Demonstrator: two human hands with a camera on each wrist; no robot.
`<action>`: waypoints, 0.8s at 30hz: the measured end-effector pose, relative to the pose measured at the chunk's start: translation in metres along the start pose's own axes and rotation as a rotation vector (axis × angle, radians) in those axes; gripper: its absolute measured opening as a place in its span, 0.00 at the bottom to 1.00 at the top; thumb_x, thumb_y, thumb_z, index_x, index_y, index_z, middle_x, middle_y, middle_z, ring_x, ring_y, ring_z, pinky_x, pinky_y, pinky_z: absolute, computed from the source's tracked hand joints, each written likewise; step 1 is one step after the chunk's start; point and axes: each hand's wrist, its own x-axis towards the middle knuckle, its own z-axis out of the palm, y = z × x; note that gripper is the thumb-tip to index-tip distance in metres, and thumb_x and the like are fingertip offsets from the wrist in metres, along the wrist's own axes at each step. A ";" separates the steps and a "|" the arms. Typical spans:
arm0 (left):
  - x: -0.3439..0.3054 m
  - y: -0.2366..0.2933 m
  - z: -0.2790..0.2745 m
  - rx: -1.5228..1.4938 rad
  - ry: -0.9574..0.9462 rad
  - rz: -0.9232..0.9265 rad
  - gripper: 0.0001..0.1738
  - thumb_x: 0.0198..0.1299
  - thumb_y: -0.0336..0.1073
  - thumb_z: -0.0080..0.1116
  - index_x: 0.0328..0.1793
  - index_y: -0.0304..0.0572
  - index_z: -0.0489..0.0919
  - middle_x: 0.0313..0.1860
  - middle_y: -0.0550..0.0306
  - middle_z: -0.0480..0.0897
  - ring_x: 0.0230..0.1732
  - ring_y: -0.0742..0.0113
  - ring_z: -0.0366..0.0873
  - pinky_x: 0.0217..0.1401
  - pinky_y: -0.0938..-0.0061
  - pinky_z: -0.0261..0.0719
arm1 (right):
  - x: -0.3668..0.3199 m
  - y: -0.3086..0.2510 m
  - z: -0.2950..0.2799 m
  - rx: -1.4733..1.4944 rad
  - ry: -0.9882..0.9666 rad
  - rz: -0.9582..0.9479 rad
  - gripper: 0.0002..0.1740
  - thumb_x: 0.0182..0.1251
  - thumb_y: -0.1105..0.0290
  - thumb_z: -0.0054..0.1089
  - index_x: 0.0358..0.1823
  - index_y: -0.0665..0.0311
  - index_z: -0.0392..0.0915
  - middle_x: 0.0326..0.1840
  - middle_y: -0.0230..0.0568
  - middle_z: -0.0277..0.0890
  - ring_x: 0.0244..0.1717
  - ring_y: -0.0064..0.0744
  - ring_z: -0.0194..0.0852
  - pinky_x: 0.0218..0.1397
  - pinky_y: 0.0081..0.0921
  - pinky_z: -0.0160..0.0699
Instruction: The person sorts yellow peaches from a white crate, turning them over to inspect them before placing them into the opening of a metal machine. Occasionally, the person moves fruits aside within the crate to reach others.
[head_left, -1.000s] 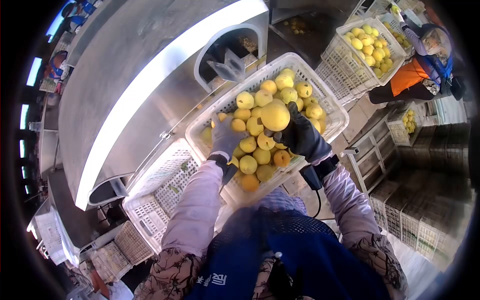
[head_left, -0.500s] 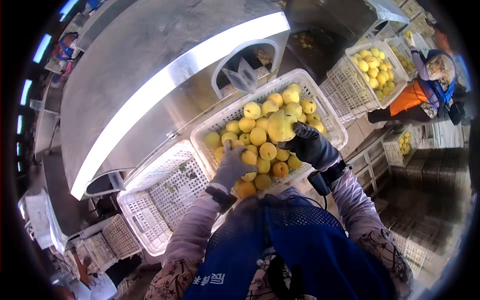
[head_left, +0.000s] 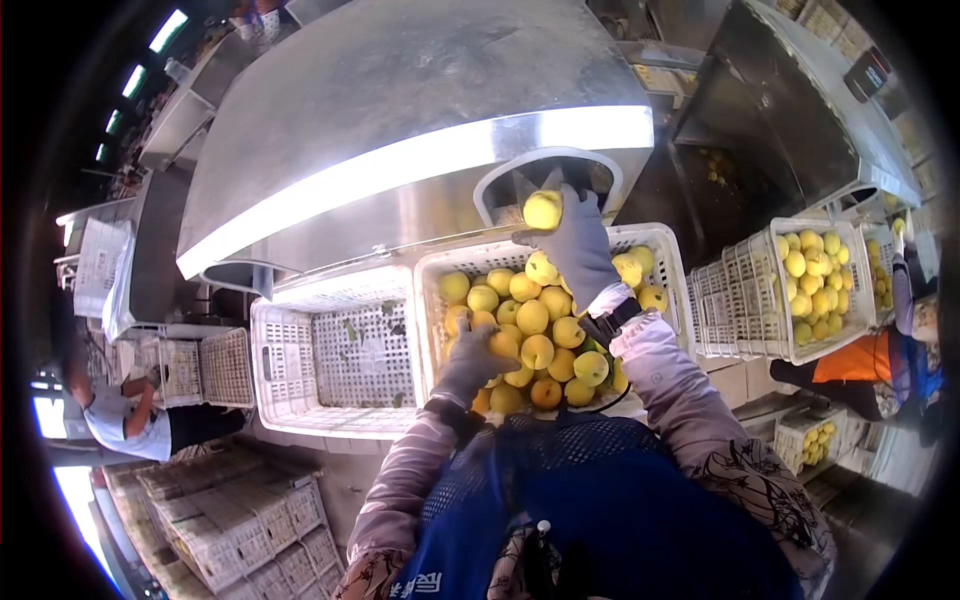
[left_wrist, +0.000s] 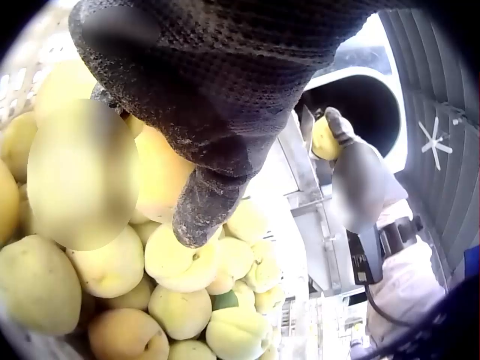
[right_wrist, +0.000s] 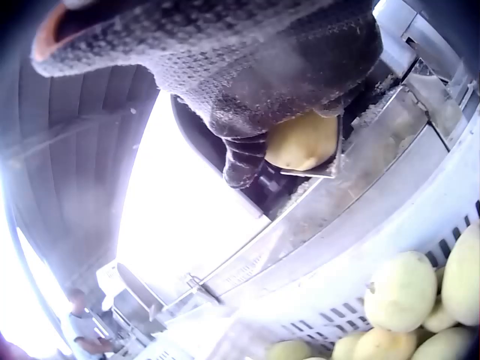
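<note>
My gloved right hand (head_left: pixel 582 250) grips a yellow peach (head_left: pixel 542 209) at the mouth of an arched opening (right_wrist: pixel 196 127) in the metal machine. In the right wrist view, the peach shows beneath the curled fingers, close over a small metal plate. My gloved left hand (head_left: pixel 465 362) is down in a white plastic crate (head_left: pixel 428 300) full of yellow peaches (head_left: pixel 533 318). Its fingers curl round one orange-yellow peach (left_wrist: pixel 161 172), partly hidden by the glove in the left wrist view. Other peaches lie packed around and under that hand.
To the left stands a second white crate (head_left: pixel 335 420) with a few leaf scraps inside. The metal machine (head_left: pixel 400 110) rises behind both crates. More peach-filled crates (head_left: pixel 748 300) stand at the right, near another person (head_left: pixel 905 350). Stacked crates (head_left: pixel 240 520) fill the lower left.
My right hand has carried a peach from over the crate up to the arched opening. My left hand stays among the peaches. The head view has turned, so the crates now lie level.
</note>
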 end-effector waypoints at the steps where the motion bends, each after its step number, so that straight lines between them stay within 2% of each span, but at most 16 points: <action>1: 0.000 0.001 -0.001 -0.011 0.012 -0.010 0.50 0.38 0.49 0.89 0.70 0.42 0.79 0.86 0.22 0.49 0.80 0.34 0.66 0.80 0.61 0.72 | -0.001 -0.004 -0.002 0.008 -0.045 0.068 0.61 0.43 0.49 0.90 0.76 0.69 0.66 0.69 0.66 0.69 0.69 0.65 0.71 0.71 0.48 0.75; 3: 0.002 0.003 -0.005 -0.059 -0.065 -0.084 0.50 0.38 0.49 0.89 0.71 0.43 0.79 0.86 0.22 0.49 0.80 0.33 0.66 0.81 0.61 0.71 | 0.002 0.012 0.006 0.005 -0.041 0.006 0.59 0.45 0.50 0.89 0.75 0.69 0.66 0.69 0.64 0.69 0.69 0.64 0.71 0.70 0.48 0.76; 6: 0.003 0.002 -0.009 -0.030 -0.064 -0.068 0.50 0.39 0.48 0.88 0.71 0.43 0.79 0.86 0.22 0.49 0.80 0.32 0.66 0.81 0.60 0.71 | 0.005 0.024 0.012 0.072 -0.034 -0.075 0.56 0.48 0.51 0.88 0.74 0.69 0.67 0.68 0.62 0.70 0.69 0.62 0.72 0.69 0.47 0.77; 7: 0.005 -0.001 -0.009 -0.034 -0.066 -0.058 0.50 0.39 0.48 0.88 0.71 0.43 0.79 0.86 0.22 0.49 0.80 0.32 0.66 0.81 0.60 0.71 | 0.002 0.021 0.011 0.045 -0.004 -0.050 0.54 0.49 0.51 0.87 0.73 0.69 0.67 0.68 0.61 0.70 0.68 0.61 0.73 0.68 0.47 0.78; 9: 0.007 -0.010 -0.008 0.019 -0.027 0.027 0.47 0.40 0.49 0.86 0.70 0.44 0.80 0.87 0.22 0.48 0.75 0.31 0.73 0.77 0.58 0.76 | -0.003 0.008 0.010 0.006 0.041 -0.020 0.53 0.50 0.51 0.87 0.72 0.69 0.67 0.67 0.60 0.71 0.67 0.60 0.74 0.67 0.47 0.79; 11: 0.009 -0.016 -0.009 0.026 -0.038 0.069 0.47 0.40 0.50 0.86 0.69 0.44 0.80 0.86 0.22 0.49 0.74 0.31 0.73 0.77 0.58 0.76 | -0.008 -0.015 0.014 -0.027 0.104 0.176 0.53 0.50 0.50 0.86 0.71 0.70 0.67 0.67 0.60 0.71 0.66 0.60 0.75 0.65 0.48 0.81; 12: 0.010 -0.018 -0.009 0.035 -0.039 0.097 0.47 0.40 0.50 0.86 0.69 0.45 0.81 0.86 0.22 0.50 0.74 0.30 0.73 0.77 0.57 0.76 | -0.005 -0.020 0.018 -0.020 0.169 0.172 0.50 0.49 0.49 0.87 0.66 0.71 0.69 0.65 0.58 0.72 0.63 0.60 0.77 0.62 0.49 0.82; 13: 0.010 -0.020 -0.008 0.027 -0.044 0.108 0.47 0.40 0.50 0.86 0.69 0.45 0.81 0.86 0.22 0.50 0.74 0.30 0.73 0.77 0.57 0.76 | -0.001 -0.024 0.022 -0.034 0.175 0.172 0.50 0.49 0.49 0.87 0.66 0.71 0.69 0.65 0.58 0.72 0.63 0.60 0.77 0.62 0.49 0.82; 15: 0.012 -0.024 -0.009 0.021 -0.045 0.111 0.48 0.39 0.51 0.87 0.69 0.45 0.81 0.85 0.22 0.51 0.75 0.29 0.72 0.77 0.57 0.76 | 0.016 -0.033 0.028 -0.109 0.201 0.265 0.47 0.48 0.49 0.87 0.61 0.71 0.70 0.62 0.57 0.72 0.60 0.59 0.78 0.60 0.50 0.82; 17: 0.017 -0.025 -0.011 0.010 -0.050 0.136 0.48 0.39 0.51 0.86 0.69 0.44 0.80 0.85 0.23 0.51 0.76 0.29 0.70 0.78 0.57 0.75 | 0.040 -0.024 0.042 -0.205 0.221 0.225 0.44 0.48 0.51 0.88 0.58 0.69 0.71 0.60 0.57 0.72 0.58 0.59 0.79 0.59 0.50 0.82; 19: 0.015 -0.031 -0.010 0.000 -0.071 0.147 0.48 0.40 0.51 0.86 0.70 0.43 0.80 0.85 0.24 0.51 0.77 0.29 0.69 0.78 0.57 0.75 | 0.046 -0.029 0.041 -0.190 0.338 0.145 0.49 0.44 0.55 0.90 0.62 0.68 0.68 0.60 0.59 0.71 0.56 0.63 0.81 0.58 0.48 0.84; 20: 0.021 -0.032 -0.013 -0.010 -0.083 0.177 0.48 0.40 0.50 0.87 0.70 0.42 0.80 0.86 0.25 0.50 0.78 0.31 0.68 0.79 0.57 0.74 | 0.047 -0.033 0.029 -0.140 0.394 0.060 0.49 0.45 0.57 0.90 0.63 0.70 0.68 0.63 0.61 0.71 0.56 0.61 0.81 0.59 0.47 0.84; 21: 0.022 -0.034 -0.014 -0.024 -0.098 0.196 0.49 0.40 0.50 0.87 0.71 0.41 0.79 0.86 0.27 0.50 0.79 0.32 0.67 0.79 0.57 0.73 | 0.044 -0.039 0.012 0.032 0.268 0.101 0.45 0.49 0.62 0.88 0.64 0.71 0.68 0.66 0.61 0.71 0.57 0.57 0.82 0.60 0.45 0.84; 22: 0.020 -0.030 -0.021 -0.095 -0.115 0.164 0.48 0.42 0.48 0.87 0.71 0.39 0.79 0.86 0.30 0.51 0.80 0.36 0.66 0.80 0.58 0.72 | 0.041 -0.025 0.006 0.129 0.199 0.098 0.45 0.49 0.64 0.87 0.66 0.70 0.68 0.61 0.57 0.74 0.59 0.55 0.81 0.59 0.44 0.85; 23: 0.023 -0.033 -0.023 -0.160 -0.119 0.158 0.50 0.43 0.45 0.88 0.74 0.38 0.76 0.82 0.34 0.60 0.77 0.39 0.70 0.78 0.60 0.75 | 0.036 -0.015 0.005 0.230 0.135 0.095 0.46 0.50 0.66 0.86 0.68 0.69 0.67 0.56 0.53 0.77 0.62 0.53 0.81 0.59 0.43 0.85; 24: 0.025 -0.036 -0.031 -0.162 -0.125 0.150 0.50 0.43 0.45 0.88 0.74 0.38 0.76 0.82 0.34 0.60 0.77 0.39 0.70 0.78 0.60 0.75 | 0.002 -0.043 -0.013 0.537 0.140 0.097 0.46 0.54 0.67 0.85 0.71 0.71 0.67 0.53 0.46 0.78 0.60 0.41 0.80 0.55 0.38 0.85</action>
